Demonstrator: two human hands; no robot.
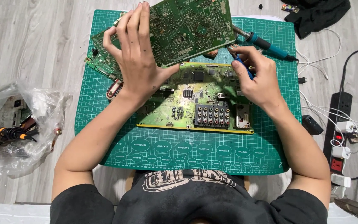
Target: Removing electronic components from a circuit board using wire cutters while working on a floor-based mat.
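Both my hands are busy. My left hand (135, 62) grips the lower left edge of a raised board (187, 27), fingers spread up its face and thumb hooked under, tilting it over the mat's twelve o'clock side. My right hand (255, 76) is curled tight round a small blue tool (243, 66); only its blue handle shows between my fingers, so I cannot tell what kind of tool it is.

Going down in size: the green mat (187, 151) fills the middle, its six o'clock edge printed with a row of white-outlined ovals. On it lies the main board (195, 99), yellow-green, with a grey block of round sockets at its five o'clock corner; its twelve o'clock strip is hidden by the raised board. At nine o'clock a crumpled clear bag (19, 126) holds more boards and an orange-and-black handle, all hard to make out. At three o'clock a black power strip (336, 137) carries white plugs. A teal soldering iron (266, 45) rests at one o'clock. Another board (104, 62) peeks out behind my left hand, mostly covered.
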